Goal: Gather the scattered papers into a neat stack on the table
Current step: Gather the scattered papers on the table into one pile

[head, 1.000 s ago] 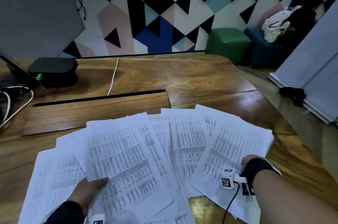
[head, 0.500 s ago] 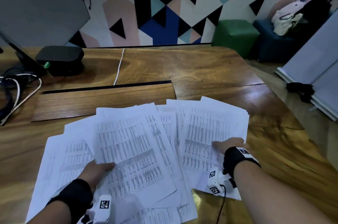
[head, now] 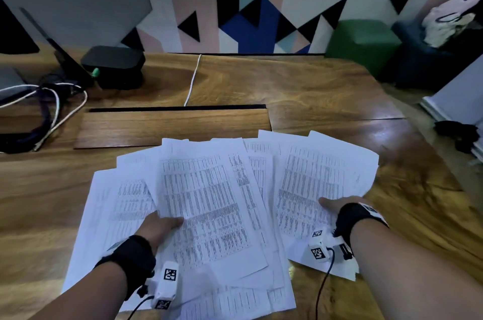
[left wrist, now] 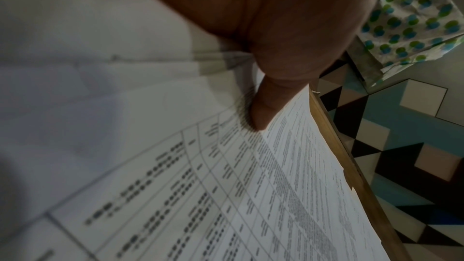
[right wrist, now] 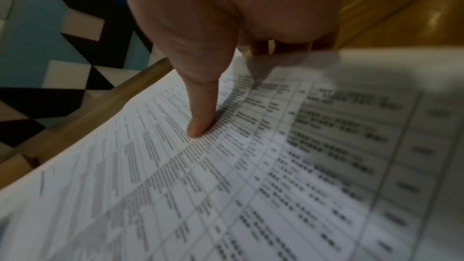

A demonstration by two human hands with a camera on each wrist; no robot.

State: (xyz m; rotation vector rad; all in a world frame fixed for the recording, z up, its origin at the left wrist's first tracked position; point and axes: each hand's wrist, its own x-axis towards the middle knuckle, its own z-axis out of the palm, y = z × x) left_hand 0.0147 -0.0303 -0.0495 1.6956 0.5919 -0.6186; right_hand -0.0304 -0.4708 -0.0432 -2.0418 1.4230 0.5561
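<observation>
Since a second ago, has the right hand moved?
Yes. The right hand, gripping the right-side papers, has swept left toward the left hand: the bare table between the papers and its right edge has widened.

White papers (head: 209, 204), printed with dense black tables, were fanned out in overlapping layers on the wooden table (head: 300, 89). One sheet at the right (head: 313, 183) was angled apart from the central overlap; edges were left uneven.

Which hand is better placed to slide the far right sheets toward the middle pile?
Right. The right hand already pinches the right sheets; the left hand holds the middle pile.
</observation>
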